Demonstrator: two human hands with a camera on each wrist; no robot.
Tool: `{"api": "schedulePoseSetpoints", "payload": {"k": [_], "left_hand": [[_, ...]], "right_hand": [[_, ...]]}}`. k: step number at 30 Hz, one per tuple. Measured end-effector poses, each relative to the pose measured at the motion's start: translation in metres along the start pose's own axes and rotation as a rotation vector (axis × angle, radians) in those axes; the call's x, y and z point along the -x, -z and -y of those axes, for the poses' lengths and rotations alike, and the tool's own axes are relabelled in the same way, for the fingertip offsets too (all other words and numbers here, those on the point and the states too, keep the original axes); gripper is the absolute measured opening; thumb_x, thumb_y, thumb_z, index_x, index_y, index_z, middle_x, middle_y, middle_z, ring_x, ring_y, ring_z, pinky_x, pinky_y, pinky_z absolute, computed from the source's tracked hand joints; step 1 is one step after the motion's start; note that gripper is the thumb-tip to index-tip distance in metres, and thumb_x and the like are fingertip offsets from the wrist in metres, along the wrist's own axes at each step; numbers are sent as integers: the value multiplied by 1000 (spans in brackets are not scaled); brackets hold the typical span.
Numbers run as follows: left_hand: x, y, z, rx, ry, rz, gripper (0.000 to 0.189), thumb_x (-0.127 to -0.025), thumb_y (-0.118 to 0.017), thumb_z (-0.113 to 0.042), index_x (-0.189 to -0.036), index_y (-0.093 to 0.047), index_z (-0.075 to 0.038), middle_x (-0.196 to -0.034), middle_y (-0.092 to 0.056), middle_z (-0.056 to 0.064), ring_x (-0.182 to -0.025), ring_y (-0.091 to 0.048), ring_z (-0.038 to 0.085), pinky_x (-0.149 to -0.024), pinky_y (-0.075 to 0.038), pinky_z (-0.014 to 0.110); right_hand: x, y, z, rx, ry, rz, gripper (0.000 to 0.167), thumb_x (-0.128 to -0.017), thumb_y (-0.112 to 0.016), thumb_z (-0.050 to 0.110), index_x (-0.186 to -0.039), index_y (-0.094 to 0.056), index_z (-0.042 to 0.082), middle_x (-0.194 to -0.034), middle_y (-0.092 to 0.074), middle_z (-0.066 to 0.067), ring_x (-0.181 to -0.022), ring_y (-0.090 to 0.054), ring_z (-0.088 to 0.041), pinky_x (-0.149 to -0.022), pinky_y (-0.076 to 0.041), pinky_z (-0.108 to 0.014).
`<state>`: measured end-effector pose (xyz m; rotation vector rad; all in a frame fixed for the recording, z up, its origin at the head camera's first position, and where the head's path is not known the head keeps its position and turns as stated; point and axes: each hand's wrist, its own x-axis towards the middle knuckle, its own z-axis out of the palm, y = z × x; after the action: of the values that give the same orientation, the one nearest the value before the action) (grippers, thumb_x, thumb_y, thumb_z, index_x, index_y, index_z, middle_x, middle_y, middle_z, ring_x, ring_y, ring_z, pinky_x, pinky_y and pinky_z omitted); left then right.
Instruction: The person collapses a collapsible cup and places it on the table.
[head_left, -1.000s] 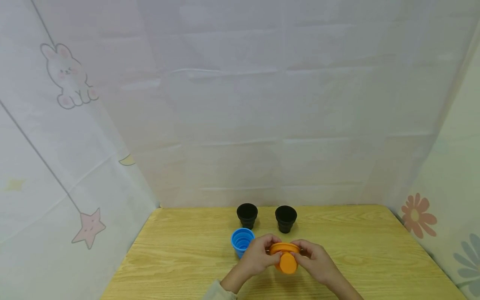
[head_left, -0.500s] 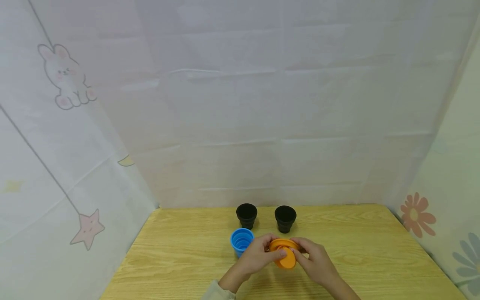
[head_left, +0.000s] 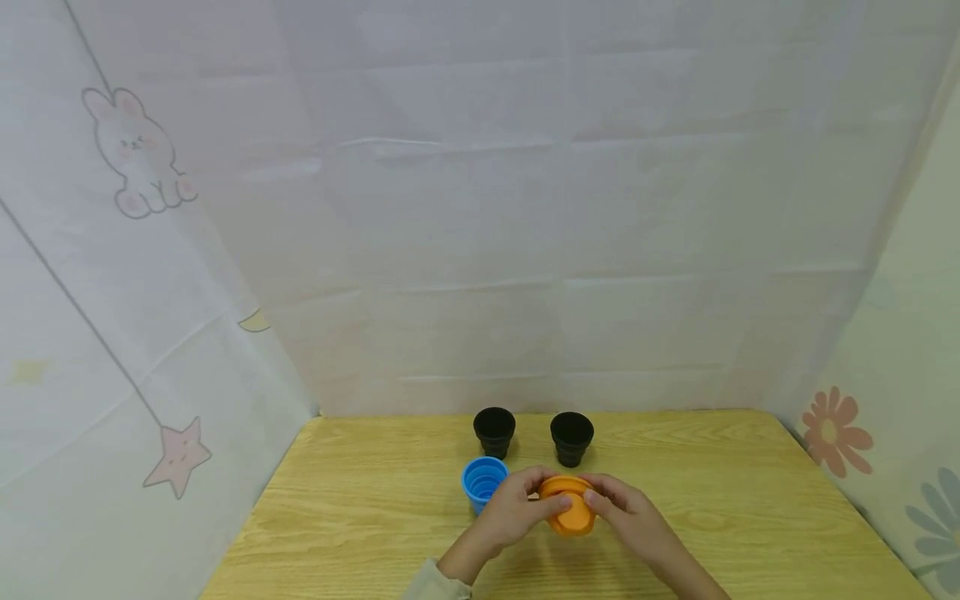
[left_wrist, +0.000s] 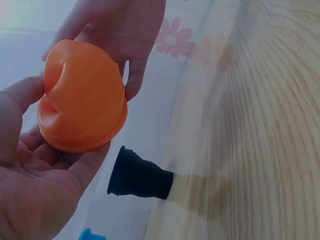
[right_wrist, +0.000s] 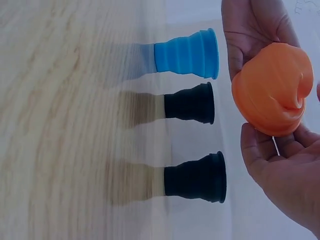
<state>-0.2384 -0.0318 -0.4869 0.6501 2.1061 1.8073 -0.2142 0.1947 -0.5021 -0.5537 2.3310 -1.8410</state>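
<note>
Between both hands, above the table, is an orange collapsible cup, its base tipped toward me and its wall dented and partly folded. My left hand grips its left side, thumb pressing on the base and fingers behind the rim. My right hand grips the opposite side in the same way. In the left wrist view the buckled wall of the orange cup shows clearly; the right wrist view shows a crease in it too. A blue collapsible cup stands upright just left of my left hand, partly hidden by it.
Two black collapsible cups, one at left and one at right, stand upright toward the back of the wooden table. A pale printed cloth hangs behind the table and along both sides.
The orange cup has risen slightly, and its base has been pushed askew and closer to the rim. My thumbs have shifted onto the base. The other cups have stayed in place.
</note>
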Motion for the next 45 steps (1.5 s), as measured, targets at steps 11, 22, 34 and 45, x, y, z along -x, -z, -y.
{"api": "schedulePoseSetpoints", "payload": {"k": [11, 22, 34, 45], "left_hand": [[2, 4, 2, -3, -2, 51, 31, -93, -76, -26, -117, -66, -11, -105, -68, -2, -90, -63, 14, -74, -56, 23], [3, 3, 2, -6, 0, 32, 34, -93, -76, -29, -122, -67, -14, -113, -68, -3, -100, -62, 16, -81, -56, 25], [2, 3, 4, -43, -9, -12, 36, -91, -77, -35, -123, -67, -23, -113, -69, -6, -102, -59, 18, -80, -55, 26], [2, 3, 3, -6, -3, -76, 35, -90, -79, -32, -121, -67, -20, -105, -65, 0, -101, -56, 20, -77, -54, 25]], "right_hand": [[0, -4, 6, -23, -36, 11, 36, -103, -61, 22, -129, -59, -3, -117, -63, -19, -98, -68, -20, -83, -58, -27], [-1, -4, 6, -11, -66, -61, 36, -99, -67, 23, -128, -61, 1, -119, -65, -16, -103, -65, -20, -86, -56, -25], [0, -4, 9, -29, -70, -91, 38, -97, -69, 22, -130, -61, 4, -120, -64, -15, -106, -61, -19, -90, -54, -25], [-1, -5, 9, -43, -51, -105, 40, -98, -68, 20, -133, -59, 4, -125, -62, -17, -109, -60, -17, -91, -54, -24]]}}
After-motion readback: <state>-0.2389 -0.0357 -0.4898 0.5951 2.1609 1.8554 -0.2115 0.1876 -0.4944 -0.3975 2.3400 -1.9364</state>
